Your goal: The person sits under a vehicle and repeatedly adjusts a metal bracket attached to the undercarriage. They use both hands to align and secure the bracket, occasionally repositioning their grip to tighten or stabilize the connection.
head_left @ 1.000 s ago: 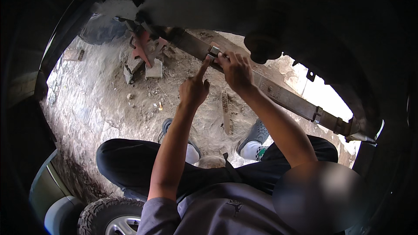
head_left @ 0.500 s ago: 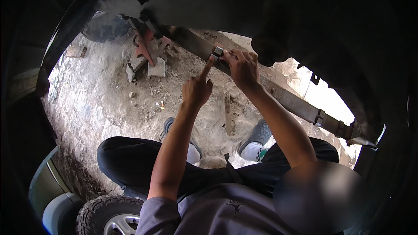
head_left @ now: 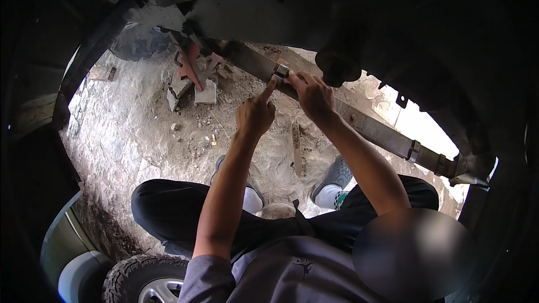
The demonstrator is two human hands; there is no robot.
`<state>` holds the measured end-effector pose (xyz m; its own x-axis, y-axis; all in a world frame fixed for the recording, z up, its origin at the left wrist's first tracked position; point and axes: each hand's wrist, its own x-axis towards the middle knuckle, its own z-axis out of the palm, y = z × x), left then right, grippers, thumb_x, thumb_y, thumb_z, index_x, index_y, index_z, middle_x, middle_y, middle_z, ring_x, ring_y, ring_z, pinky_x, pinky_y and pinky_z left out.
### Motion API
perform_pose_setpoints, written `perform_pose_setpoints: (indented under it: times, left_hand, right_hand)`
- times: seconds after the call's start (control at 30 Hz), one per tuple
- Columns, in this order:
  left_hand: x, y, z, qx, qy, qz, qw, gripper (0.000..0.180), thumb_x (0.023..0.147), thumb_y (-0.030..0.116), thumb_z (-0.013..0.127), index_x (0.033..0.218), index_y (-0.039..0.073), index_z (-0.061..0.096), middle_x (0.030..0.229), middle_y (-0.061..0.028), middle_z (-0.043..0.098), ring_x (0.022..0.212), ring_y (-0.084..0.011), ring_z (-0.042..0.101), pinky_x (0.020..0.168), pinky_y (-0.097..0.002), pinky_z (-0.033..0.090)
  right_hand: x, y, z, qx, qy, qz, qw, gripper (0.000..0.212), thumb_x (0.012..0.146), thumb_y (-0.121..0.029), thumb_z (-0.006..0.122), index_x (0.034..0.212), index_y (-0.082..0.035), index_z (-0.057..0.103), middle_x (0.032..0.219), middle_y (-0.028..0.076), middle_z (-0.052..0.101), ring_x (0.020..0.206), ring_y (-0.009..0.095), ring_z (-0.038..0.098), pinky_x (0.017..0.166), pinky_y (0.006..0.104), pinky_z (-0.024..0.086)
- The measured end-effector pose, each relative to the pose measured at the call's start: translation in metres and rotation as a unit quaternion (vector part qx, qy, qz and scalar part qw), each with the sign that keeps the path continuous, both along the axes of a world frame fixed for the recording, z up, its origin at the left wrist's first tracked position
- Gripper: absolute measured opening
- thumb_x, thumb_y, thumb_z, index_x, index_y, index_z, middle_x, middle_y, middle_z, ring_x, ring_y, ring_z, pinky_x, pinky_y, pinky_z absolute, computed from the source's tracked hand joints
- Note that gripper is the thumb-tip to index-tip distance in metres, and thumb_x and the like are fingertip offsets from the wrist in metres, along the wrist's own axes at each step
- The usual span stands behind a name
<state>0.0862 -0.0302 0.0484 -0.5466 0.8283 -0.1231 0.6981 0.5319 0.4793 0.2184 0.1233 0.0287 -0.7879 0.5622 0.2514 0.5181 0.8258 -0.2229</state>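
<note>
A long flat metal bar, like a leaf spring (head_left: 373, 128), runs from the upper left down to the right under the vehicle. On it, near the upper middle, sits a small square metal block (head_left: 282, 70) with a shiny top. My left hand (head_left: 255, 115) reaches up to the bar, its index finger stretched to the near side of the block and its other fingers curled. From the right, my right hand (head_left: 316, 98) has its thumb and fingertips closed at the block's right side. The exact contact is partly hidden by the fingers.
The vehicle's dark underside (head_left: 247, 14) spans the top. Red metal stands (head_left: 191, 67) and a broken concrete block (head_left: 206, 92) are at the upper left. A thin wooden strip (head_left: 296, 148) lies between my feet, and a tire (head_left: 137, 280) stands at the lower left.
The whole view has shifted slightly, with the scene a little lower and to the right. My right fingers have moved a little on the block; my left index finger still touches it.
</note>
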Motion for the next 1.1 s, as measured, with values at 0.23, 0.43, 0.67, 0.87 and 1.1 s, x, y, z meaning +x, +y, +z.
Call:
perform_pose_setpoints:
  times: [0.23,0.43,0.67,0.87,1.1]
  left_hand:
    - [0.001,0.003,-0.012,0.037,0.026,0.004,0.999,0.081,0.09,0.015,0.065,0.163,0.043,0.044,0.087,-0.0204,0.076,0.078,-0.0415,0.076,0.074,-0.0548,0.06]
    - [0.008,0.003,-0.012,0.038,0.008,0.018,0.999,0.083,0.087,0.013,0.067,0.162,0.042,0.047,0.083,-0.0232,0.075,0.078,-0.0414,0.076,0.074,-0.0554,0.06]
    - [0.002,0.001,-0.007,0.049,-0.009,0.021,0.999,0.083,0.087,0.013,0.066,0.162,0.043,0.047,0.087,-0.0251,0.076,0.082,-0.0421,0.077,0.077,-0.0553,0.06]
    - [0.002,0.0,0.002,-0.022,-0.015,0.016,1.0,0.077,0.091,0.015,0.066,0.16,0.046,0.048,0.096,-0.0237,0.078,0.09,-0.0422,0.077,0.084,-0.0547,0.061]
    - [-0.018,0.014,0.027,-0.024,-0.012,-0.015,1.0,0.063,0.093,0.016,0.066,0.151,0.04,0.062,0.1,-0.0217,0.078,0.095,-0.0404,0.077,0.088,-0.0518,0.062]
  right_hand:
    - [0.011,0.0,-0.014,0.072,0.025,0.03,0.997,0.034,0.105,-0.021,0.061,0.138,-0.018,0.071,0.13,0.01,0.073,0.119,0.032,0.071,0.118,0.0573,0.041]
    - [-0.004,0.012,-0.013,0.012,-0.038,-0.008,0.999,0.035,0.104,-0.022,0.065,0.138,-0.017,0.072,0.134,0.012,0.072,0.122,0.033,0.07,0.112,0.0529,0.046]
    - [-0.002,0.003,-0.002,0.05,-0.035,0.001,0.998,0.036,0.106,-0.026,0.062,0.139,-0.012,0.07,0.129,0.012,0.074,0.12,0.031,0.071,0.109,0.0497,0.048]
    - [0.006,-0.014,-0.005,0.034,-0.004,0.014,0.999,0.039,0.104,-0.028,0.066,0.143,-0.021,0.07,0.14,0.014,0.069,0.128,0.032,0.067,0.112,0.053,0.046]
    - [-0.001,-0.007,-0.007,-0.043,0.032,-0.008,0.999,0.04,0.104,-0.028,0.068,0.143,-0.025,0.07,0.149,0.016,0.064,0.137,0.038,0.061,0.114,0.0533,0.046]
